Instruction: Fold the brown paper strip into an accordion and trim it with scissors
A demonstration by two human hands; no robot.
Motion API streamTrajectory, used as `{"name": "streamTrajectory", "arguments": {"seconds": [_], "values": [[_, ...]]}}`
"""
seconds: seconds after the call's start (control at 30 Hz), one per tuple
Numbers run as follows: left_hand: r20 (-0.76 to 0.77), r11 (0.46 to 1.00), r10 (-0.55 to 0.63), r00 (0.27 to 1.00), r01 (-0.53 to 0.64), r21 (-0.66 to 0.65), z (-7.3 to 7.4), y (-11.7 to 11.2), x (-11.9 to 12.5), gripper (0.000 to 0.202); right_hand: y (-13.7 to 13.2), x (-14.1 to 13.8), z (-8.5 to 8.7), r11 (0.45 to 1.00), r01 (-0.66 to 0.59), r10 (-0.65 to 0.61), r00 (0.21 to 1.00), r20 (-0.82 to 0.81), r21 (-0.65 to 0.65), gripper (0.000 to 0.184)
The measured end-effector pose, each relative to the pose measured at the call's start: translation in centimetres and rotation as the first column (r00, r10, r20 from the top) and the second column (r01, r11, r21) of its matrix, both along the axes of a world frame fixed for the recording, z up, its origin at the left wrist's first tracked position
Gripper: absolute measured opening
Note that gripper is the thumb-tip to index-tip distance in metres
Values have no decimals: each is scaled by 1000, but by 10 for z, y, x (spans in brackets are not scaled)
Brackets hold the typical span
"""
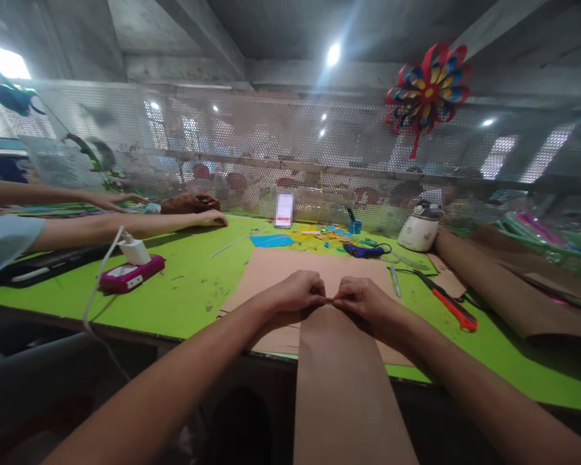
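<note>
A long strip of brown paper (343, 381) runs from the table down over its front edge towards me. At its far end my left hand (303, 290) pinches the paper edge between thumb and fingers. Close beside it, my right hand (361, 297) pinches the same edge, with a small gap between the two hands. The edge looks narrowly folded or rolled there, though the fingertips hide most of it. Under both hands lie flat sheets of brown paper (266, 274).
On the green table (188, 284) lie a red-black utility knife (458, 313), a silver pen-like tool (396, 281), a blue glue gun (365, 250) and coloured scraps (319, 237). A white bottle (419, 229) stands right, a purple power strip (133, 274) left. Another person's arms (126, 226) reach in at left.
</note>
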State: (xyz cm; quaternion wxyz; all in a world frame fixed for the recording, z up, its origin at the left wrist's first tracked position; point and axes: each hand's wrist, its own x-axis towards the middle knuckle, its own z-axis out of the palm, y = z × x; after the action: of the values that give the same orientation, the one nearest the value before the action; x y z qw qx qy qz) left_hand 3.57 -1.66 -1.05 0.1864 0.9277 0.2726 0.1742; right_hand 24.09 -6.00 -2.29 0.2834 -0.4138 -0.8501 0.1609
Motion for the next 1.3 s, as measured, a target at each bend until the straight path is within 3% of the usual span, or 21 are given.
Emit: {"name": "streamTrajectory", "arguments": {"seconds": [0.2, 0.5, 0.73, 0.87, 1.1, 1.3], "values": [[9, 994, -29, 1000, 28, 102, -3, -2, 0, 12, 2, 0, -3, 998, 1, -9, 992, 124, 67, 23], [-8, 978, -69, 998, 69, 196, -6, -2, -1, 17, -11, 8, 4, 994, -24, 9, 990, 141, 106, 27], [-61, 948, -72, 996, 87, 305, 0, -9, -4, 21, -24, 10, 5, 982, -24, -18, 975, 222, 187, 23], [-82, 945, -83, 993, 104, 311, 3, -16, -7, 22, -24, 9, 11, 981, -33, -26, 954, 297, 190, 25], [-50, 948, -86, 995, 97, 304, 5, -24, -14, 17, -24, 6, 24, 978, -46, -72, 839, 540, 201, 22], [-47, 949, -97, 994, 106, 296, 5, -26, -16, 17, -32, 6, 25, 970, -39, -101, 832, 546, 239, 16]]}}
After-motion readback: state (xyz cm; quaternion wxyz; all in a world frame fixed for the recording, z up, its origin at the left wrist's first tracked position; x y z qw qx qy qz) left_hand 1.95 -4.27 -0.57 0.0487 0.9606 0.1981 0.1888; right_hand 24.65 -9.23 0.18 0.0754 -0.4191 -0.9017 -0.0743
